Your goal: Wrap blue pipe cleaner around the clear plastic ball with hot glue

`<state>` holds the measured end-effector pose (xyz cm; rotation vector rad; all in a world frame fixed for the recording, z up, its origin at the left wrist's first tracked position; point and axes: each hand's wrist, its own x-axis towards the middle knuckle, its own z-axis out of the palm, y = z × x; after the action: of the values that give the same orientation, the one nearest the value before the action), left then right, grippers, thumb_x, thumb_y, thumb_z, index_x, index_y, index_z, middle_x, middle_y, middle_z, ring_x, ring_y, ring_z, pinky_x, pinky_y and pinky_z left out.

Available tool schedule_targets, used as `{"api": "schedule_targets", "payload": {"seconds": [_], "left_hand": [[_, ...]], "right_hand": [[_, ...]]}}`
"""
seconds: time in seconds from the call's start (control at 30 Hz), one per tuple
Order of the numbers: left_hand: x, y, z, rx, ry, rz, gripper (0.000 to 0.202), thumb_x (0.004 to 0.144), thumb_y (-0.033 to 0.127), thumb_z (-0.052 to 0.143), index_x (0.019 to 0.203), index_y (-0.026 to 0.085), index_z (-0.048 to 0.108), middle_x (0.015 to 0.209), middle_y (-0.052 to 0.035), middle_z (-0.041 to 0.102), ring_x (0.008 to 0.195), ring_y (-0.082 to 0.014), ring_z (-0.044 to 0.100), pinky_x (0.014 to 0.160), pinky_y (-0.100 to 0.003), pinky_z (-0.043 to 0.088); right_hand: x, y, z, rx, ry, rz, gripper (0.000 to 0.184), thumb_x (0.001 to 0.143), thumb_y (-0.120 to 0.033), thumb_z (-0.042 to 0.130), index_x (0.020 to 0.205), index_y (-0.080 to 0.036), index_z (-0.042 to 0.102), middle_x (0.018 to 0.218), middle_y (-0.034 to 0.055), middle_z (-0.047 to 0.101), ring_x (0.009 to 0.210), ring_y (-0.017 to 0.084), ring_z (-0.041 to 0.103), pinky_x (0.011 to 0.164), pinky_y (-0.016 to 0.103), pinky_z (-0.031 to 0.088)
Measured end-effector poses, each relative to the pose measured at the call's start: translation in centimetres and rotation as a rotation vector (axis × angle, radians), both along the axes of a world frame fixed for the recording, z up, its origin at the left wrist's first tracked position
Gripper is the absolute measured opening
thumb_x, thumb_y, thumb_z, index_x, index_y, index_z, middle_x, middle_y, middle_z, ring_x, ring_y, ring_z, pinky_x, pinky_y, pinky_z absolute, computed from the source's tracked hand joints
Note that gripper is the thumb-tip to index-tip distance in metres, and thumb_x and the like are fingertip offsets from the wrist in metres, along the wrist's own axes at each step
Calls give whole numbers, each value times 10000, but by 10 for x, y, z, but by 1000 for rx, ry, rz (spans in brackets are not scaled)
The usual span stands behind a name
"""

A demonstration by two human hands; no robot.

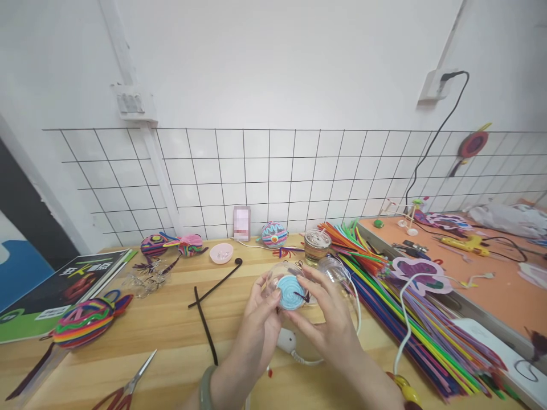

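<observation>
Between my two hands, over the middle of the table, is a flat light-blue coil of what looks like pipe cleaner. It lies against a clear rounded plastic shell, and a short dark strand pokes out at its right side. My left hand cups the shell from the left, its thumb pressed on the coil's edge. From the right, my right hand grips the rim with fingertips and thumb. Two black pipe cleaners lie crossed to the left of my hands. Below my hands sits a white plug-like piece on a cord.
Red-handled scissors lie front left, near a striped decorated ball and a book. Bundled coloured pipe cleaners spread along the right. Behind stand a pink dish, a phone and a drink cup.
</observation>
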<state>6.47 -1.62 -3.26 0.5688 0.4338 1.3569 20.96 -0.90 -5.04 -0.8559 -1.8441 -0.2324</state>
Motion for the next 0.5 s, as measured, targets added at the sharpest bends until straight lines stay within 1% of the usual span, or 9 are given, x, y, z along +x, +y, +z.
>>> {"api": "schedule_targets", "payload": {"seconds": [0.1,0.23,0.37,0.5], "left_hand": [[1,-2,2,-18,-27,-20,385,766,165,706,1095,212,512,1076,-55,634,1054,-198,598,990,-373,427],[2,-4,3,-10,-67,-31,373,754,188,711,1077,208,524,1057,-55,641,1027,-192,603,993,-370,418],[3,-4,4,0,-97,-38,300,790,295,677,1049,210,552,1051,-67,650,1054,-210,594,991,-379,413],[-1,1,4,-30,5,-19,296,812,410,654,1019,210,587,1138,-88,642,1115,-230,566,964,-373,421]], "right_hand": [[-1,2,-5,-40,19,32,507,853,-275,663,1302,-164,456,1339,215,509,1265,320,497,989,537,473],[-2,3,-9,-71,40,61,549,851,-285,667,1328,-167,420,1355,222,504,1296,314,477,1012,537,460],[0,5,-9,-88,48,78,548,853,-279,668,1333,-187,420,1342,204,524,1288,305,492,1015,518,469],[3,8,-9,-80,48,99,547,853,-272,663,1339,-202,422,1341,192,533,1302,311,482,1009,509,483]]}}
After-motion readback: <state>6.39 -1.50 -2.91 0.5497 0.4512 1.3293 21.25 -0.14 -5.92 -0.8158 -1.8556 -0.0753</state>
